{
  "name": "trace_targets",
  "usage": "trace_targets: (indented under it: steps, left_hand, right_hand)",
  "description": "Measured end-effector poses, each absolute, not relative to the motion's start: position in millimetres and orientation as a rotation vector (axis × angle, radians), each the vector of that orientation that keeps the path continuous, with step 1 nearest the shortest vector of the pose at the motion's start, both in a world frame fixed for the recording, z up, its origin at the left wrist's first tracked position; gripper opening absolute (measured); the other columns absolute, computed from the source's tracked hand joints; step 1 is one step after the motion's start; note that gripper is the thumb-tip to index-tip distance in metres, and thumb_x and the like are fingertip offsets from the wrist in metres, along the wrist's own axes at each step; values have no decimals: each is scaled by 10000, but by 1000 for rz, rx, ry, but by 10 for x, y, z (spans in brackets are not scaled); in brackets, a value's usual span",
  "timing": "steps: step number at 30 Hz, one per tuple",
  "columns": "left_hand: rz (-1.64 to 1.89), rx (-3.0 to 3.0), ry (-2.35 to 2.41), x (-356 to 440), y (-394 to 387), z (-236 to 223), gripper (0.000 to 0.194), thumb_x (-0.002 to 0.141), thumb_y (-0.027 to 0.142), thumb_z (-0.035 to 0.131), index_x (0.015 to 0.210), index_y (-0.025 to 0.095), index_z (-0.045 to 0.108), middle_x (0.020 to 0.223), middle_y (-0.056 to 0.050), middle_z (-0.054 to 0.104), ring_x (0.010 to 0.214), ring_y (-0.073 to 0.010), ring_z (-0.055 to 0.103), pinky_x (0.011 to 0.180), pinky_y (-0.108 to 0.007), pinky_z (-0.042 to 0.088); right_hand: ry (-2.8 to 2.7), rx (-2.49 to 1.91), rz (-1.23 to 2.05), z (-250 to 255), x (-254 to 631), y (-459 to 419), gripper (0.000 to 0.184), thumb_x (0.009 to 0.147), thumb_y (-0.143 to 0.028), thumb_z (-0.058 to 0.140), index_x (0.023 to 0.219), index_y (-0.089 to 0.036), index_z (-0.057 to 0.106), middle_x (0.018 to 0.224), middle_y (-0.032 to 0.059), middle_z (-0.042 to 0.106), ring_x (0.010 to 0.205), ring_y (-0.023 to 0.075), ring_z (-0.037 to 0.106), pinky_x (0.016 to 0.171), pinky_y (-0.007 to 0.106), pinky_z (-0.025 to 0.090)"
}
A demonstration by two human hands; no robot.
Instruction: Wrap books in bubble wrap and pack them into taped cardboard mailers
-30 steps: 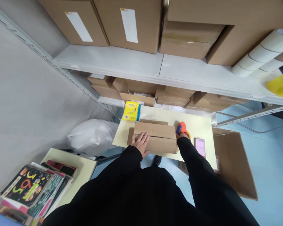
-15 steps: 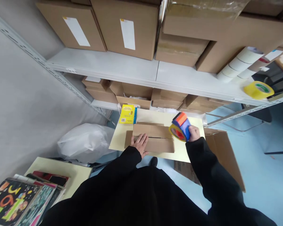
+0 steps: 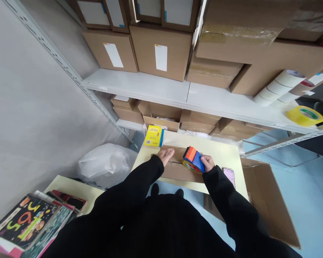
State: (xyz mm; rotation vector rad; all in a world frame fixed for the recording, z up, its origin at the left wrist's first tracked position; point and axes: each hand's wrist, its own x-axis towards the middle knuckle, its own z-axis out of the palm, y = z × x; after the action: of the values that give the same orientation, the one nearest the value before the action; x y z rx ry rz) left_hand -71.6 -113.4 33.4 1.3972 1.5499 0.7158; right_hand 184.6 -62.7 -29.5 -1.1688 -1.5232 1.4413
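A flat brown cardboard box (image 3: 177, 169) lies on a small pale yellow table (image 3: 223, 152). My left hand (image 3: 166, 155) rests flat on the box's far left part, fingers stretched out. My right hand (image 3: 207, 163) grips a blue and orange tape dispenser (image 3: 193, 159) with a yellow roll, held over the middle of the box near its centre seam. Both my sleeves are black.
A yellow book (image 3: 153, 136) lies at the table's far left corner, a pink phone (image 3: 229, 175) on its right edge. An open carton (image 3: 269, 200) stands on the floor at right. Shelves hold boxes, a yellow tape roll (image 3: 304, 115). A white bag (image 3: 104, 163) and books (image 3: 29, 222) are left.
My right hand has brought the tape dispenser from the air at the box's right end down over its middle. My left hand slid from the near left edge to the far left.
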Motion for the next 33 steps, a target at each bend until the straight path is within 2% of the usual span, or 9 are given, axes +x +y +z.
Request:
trace_targets:
  steps: [3, 6, 11, 16, 21, 25, 33]
  left_hand:
    - [650, 1235, 1437, -594, -901, 461, 456, 818, 487, 391, 869, 111, 643, 788, -78, 683, 583, -135, 599, 567, -257, 467]
    - [614, 1270, 1388, -491, -785, 518, 317, 765, 406, 513, 705, 120, 635, 620, -19, 644, 437, -78, 503, 458, -209, 399]
    - [624, 1511, 1553, -516, -803, 513, 258, 722, 353, 551, 593, 145, 633, 519, 2, 605, 422, -74, 480, 442, -195, 355]
    - [681, 1459, 1699, -660, -874, 526, 254, 727, 339, 549, 602, 143, 653, 537, -8, 630, 414, -68, 466, 447, -192, 366]
    - [713, 1321, 1689, -901, -949, 496, 280, 693, 396, 600, 637, 128, 659, 558, -22, 644, 406, -66, 464, 434, -193, 387]
    - [795, 1164, 1637, -1047, -1047, 422, 244, 678, 357, 633, 615, 121, 631, 545, -23, 628, 407, -60, 470, 446, -195, 412]
    - [884, 1099, 1660, -1152, -1170, 374, 229, 702, 319, 603, 582, 123, 606, 512, -7, 600, 368, -45, 411, 402, -192, 357]
  right_hand:
    - [-1560, -1180, 1437, -296, 1838, -637, 531, 619, -666, 522, 437, -189, 377, 412, -47, 270, 388, 66, 236, 380, 227, 169]
    - [-1566, -1180, 1440, -294, 1828, -645, 527, 622, -665, 524, 446, -184, 399, 416, -46, 283, 387, 66, 244, 382, 225, 178]
    - [-1601, -1179, 1416, -240, 1811, -638, 514, 622, -667, 523, 470, -180, 460, 417, -31, 336, 404, 88, 311, 384, 229, 225]
    - [-1697, -1161, 1347, -158, 1804, -624, 490, 644, -638, 522, 480, -177, 493, 438, -16, 380, 448, 111, 377, 408, 235, 265]
    - [-1778, -1118, 1347, -179, 1798, -618, 479, 666, -610, 514, 476, -174, 460, 443, -35, 344, 423, 82, 306, 409, 230, 234]
    - [-1822, -1086, 1310, -239, 1746, -607, 433, 697, -541, 526, 483, -173, 447, 451, -45, 310, 434, 75, 282, 420, 228, 200]
    - [-1832, -1106, 1340, -269, 1725, -585, 402, 692, -527, 527, 510, -172, 479, 454, -45, 324, 429, 77, 281, 425, 232, 205]
